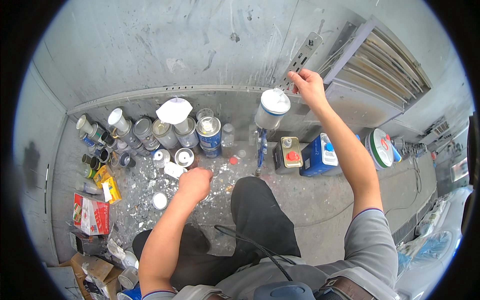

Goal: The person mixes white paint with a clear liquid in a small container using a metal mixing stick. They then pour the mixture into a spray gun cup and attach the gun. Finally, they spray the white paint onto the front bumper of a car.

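Note:
My right hand (309,86) pinches a flat, slotted metal mixing stick (304,52), held tilted with its lower end close to the rim of a white cup (273,104). The cup sits on top of an upright blue-and-metal spray gun (261,150). Lower down on the left, my left hand (196,184) is closed, its fingertips turned away from view. Beside its knuckles are a pale oval piece (174,170) and an open tin with a white inside (184,157); whether the hand grips either one is hidden.
Several paint cans (208,131) line the wall on the left, one topped by a white paper strainer (174,110). A metal can with a red cap (288,152) and a blue canister (319,156) stand right. A red-and-white box (91,214) and a cardboard carton (95,267) lie left.

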`<state>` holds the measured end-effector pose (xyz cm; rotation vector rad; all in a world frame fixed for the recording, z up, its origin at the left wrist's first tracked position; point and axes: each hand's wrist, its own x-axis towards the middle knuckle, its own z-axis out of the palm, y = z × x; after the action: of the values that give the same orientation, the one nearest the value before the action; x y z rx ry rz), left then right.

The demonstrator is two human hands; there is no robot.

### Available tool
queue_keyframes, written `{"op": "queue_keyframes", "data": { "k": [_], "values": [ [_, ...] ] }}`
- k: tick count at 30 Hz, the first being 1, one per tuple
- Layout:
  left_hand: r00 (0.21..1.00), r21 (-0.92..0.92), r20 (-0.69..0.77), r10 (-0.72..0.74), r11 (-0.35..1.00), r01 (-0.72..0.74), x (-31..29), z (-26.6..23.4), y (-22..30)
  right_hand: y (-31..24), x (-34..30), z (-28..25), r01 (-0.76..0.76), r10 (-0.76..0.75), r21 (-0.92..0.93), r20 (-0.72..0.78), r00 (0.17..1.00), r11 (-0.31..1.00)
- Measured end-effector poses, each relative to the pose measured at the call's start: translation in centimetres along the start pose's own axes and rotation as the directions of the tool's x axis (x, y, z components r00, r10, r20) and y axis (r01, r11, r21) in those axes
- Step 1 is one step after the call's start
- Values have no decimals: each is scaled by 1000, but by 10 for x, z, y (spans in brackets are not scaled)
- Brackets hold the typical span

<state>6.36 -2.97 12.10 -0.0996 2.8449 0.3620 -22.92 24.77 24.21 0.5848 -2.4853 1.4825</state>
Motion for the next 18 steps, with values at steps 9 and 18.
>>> {"op": "queue_keyframes", "data": {
  "k": [9, 18],
  "values": [
    [1000, -7, -12, 4, 1000, -4, 0, 2, -1, -7, -9, -3, -39, 45, -84, 63, 997, 996],
    [999, -1, -41, 18, 1000, -18, 4, 11, -6, 10, 2, -3, 8, -8, -22, -7, 1000, 1000]
  ]
}}
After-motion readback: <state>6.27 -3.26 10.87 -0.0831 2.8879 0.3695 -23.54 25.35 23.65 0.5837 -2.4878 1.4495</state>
